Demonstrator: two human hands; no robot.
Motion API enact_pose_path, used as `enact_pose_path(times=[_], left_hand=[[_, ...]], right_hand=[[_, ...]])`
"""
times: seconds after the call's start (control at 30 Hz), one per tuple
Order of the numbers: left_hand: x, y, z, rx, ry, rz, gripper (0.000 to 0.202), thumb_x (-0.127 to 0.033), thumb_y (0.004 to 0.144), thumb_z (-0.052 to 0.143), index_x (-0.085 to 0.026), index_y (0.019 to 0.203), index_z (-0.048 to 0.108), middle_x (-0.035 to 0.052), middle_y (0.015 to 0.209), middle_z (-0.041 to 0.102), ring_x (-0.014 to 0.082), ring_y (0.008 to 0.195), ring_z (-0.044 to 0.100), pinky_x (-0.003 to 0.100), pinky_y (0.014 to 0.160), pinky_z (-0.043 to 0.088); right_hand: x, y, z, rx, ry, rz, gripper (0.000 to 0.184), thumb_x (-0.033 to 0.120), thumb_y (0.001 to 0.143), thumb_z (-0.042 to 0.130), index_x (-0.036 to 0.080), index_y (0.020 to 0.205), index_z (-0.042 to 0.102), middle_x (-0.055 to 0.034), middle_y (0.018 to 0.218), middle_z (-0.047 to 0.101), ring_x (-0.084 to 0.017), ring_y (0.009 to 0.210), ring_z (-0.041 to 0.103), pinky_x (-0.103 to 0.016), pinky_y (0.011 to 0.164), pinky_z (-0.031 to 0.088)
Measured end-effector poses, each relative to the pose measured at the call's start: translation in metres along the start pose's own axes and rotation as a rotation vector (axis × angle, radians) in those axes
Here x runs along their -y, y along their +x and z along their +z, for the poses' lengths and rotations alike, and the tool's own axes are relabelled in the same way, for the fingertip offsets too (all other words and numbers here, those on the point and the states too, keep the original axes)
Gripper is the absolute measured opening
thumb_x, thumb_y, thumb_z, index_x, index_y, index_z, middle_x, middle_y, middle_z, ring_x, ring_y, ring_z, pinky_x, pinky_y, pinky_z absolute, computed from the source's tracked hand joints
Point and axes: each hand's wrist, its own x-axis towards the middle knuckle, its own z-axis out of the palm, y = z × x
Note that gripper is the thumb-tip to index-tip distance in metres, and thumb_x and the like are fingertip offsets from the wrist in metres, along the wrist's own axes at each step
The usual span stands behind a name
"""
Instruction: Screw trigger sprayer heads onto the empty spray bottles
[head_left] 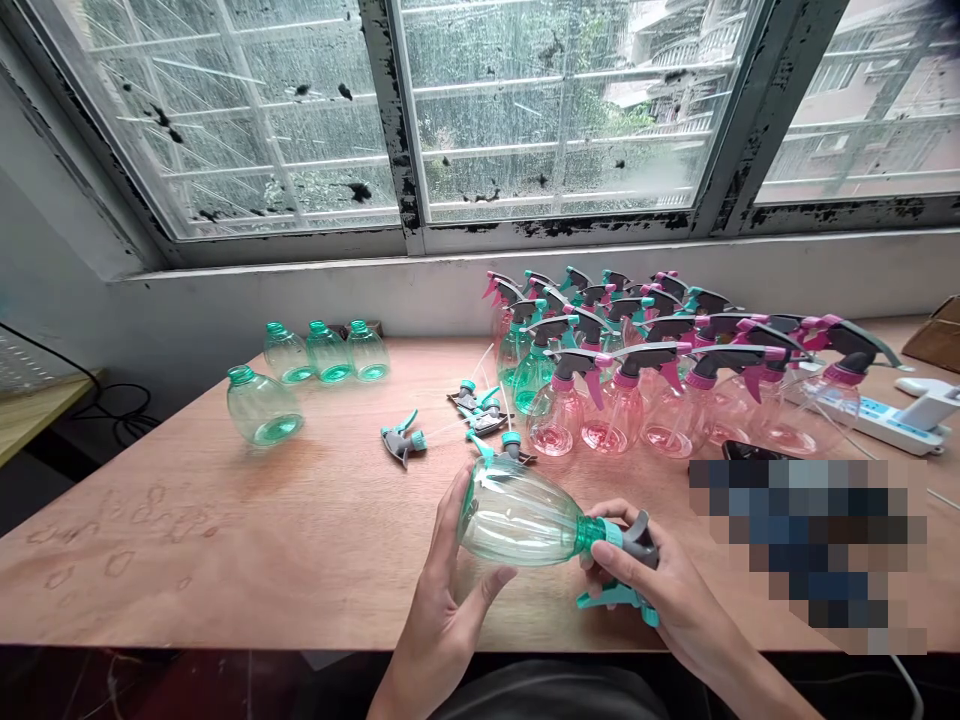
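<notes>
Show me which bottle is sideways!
The green bottle lying across between the left hand and right hand; the other bottles stand upright on the table.

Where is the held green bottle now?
In the head view, the bottle is low in the middle, sideways between the left hand and right hand, in front of some loose spray heads.

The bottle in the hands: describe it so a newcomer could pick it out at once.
At the wooden table's near edge, find the left hand and right hand. Between them is a clear green bottle, a spray head at its neck; it alone is tipped sideways, while the other bottles stand upright.
</notes>
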Motion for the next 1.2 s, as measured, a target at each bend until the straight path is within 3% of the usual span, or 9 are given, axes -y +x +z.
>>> enact_pose_path(times=[0.27, 0.53, 0.7, 0.83, 0.97, 1.2], left_hand=[[-0.002, 0.004, 0.0, -0.035, 0.006, 0.055, 0.079, -0.041, 0.093, 0.07, -0.038, 0.159, 0.028, 0.0018, 0.172, 0.019, 0.0347, 0.159, 0.013, 0.049, 0.13, 0.015], [0.003, 0.003, 0.0, -0.01, 0.033, 0.022, 0.064, -0.033, 0.1, 0.06, -0.042, 0.157, 0.033, 0.0031, 0.167, 0.034, 0.0316, 0.155, 0.029, 0.051, 0.129, 0.019], [0.007, 0.002, 0.005, -0.104, -0.104, -0.036, 0.092, -0.035, 0.087, 0.078, -0.04, 0.159, 0.022, 0.0032, 0.169, 0.031, 0.0316, 0.157, 0.024, 0.048, 0.13, 0.019], [0.002, 0.006, 0.005, -0.066, -0.056, -0.039, 0.076, -0.036, 0.092, 0.072, -0.032, 0.157, 0.033, 0.0071, 0.165, 0.037, 0.0309, 0.154, 0.031, 0.047, 0.131, 0.016], [0.001, 0.008, 0.002, -0.042, 0.032, 0.016, 0.069, -0.033, 0.095, 0.069, -0.037, 0.155, 0.036, 0.0023, 0.167, 0.033, 0.029, 0.156, 0.026, 0.045, 0.131, 0.015], [0.008, 0.004, 0.003, -0.058, -0.039, 0.012, 0.078, -0.035, 0.087, 0.079, -0.037, 0.153, 0.038, 0.0018, 0.162, 0.042, 0.0312, 0.152, 0.034, 0.045, 0.129, 0.022]], right_hand=[[-0.002, 0.0, 0.0, 0.035, -0.021, -0.01, 0.039, 0.041, 0.076, 0.088, 0.02, 0.099, 0.065, 0.0036, 0.062, 0.071, -0.017, 0.057, 0.067, -0.031, 0.063, 0.057], [-0.001, 0.0, -0.004, 0.036, 0.006, -0.002, 0.038, 0.042, 0.081, 0.085, 0.019, 0.103, 0.064, 0.0014, 0.069, 0.073, -0.016, 0.059, 0.067, -0.028, 0.059, 0.055], [-0.003, 0.001, -0.002, 0.049, -0.02, -0.019, 0.037, 0.038, 0.079, 0.088, 0.019, 0.099, 0.063, 0.0039, 0.064, 0.072, -0.015, 0.058, 0.067, -0.028, 0.061, 0.057], [-0.003, 0.001, -0.002, 0.034, -0.027, -0.018, 0.037, 0.039, 0.078, 0.087, 0.019, 0.099, 0.064, 0.0028, 0.064, 0.072, -0.016, 0.057, 0.066, -0.029, 0.06, 0.056], [-0.002, 0.002, -0.005, 0.017, -0.021, -0.009, 0.038, 0.044, 0.082, 0.083, 0.019, 0.102, 0.063, 0.0004, 0.067, 0.074, -0.017, 0.058, 0.065, -0.029, 0.058, 0.055], [-0.003, 0.001, -0.003, 0.033, -0.017, -0.01, 0.039, 0.039, 0.078, 0.088, 0.021, 0.101, 0.062, 0.004, 0.064, 0.071, -0.015, 0.058, 0.067, -0.028, 0.06, 0.056]])
